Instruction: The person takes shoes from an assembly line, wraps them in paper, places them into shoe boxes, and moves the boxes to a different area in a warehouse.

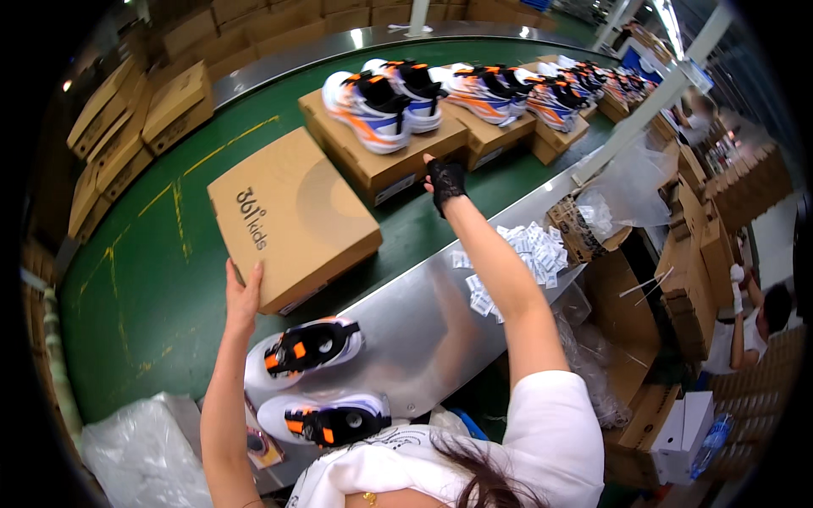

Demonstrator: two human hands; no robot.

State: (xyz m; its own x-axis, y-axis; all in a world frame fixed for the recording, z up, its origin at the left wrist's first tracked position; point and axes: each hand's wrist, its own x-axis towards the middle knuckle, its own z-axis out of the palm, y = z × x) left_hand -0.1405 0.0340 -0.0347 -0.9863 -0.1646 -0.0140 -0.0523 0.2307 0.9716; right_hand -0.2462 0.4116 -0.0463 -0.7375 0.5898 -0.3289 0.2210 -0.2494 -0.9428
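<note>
A closed brown cardboard shoebox (292, 216) lies on the green belt in front of me. My bare left hand (244, 292) grips its near left corner, thumb and fingers against the sides. Further up, a second shoebox (385, 173) carries a pair of white sneakers (368, 110) with orange, blue and black parts. At that box's near right end is my right hand (445, 179), in a black fingerless lace glove, with its fingers curled against the box and partly hidden. Two similar sneakers, one (309, 349) above the other (326, 419), lie on the metal ledge close to my body.
More boxes topped with sneakers (487, 89) line the belt toward the far right. Small white packets (529, 254) are heaped on the metal ledge (415, 339). Stacked shoeboxes (140, 127) stand at the left. An open carton (610, 330) and a co-worker (754, 334) are at the right.
</note>
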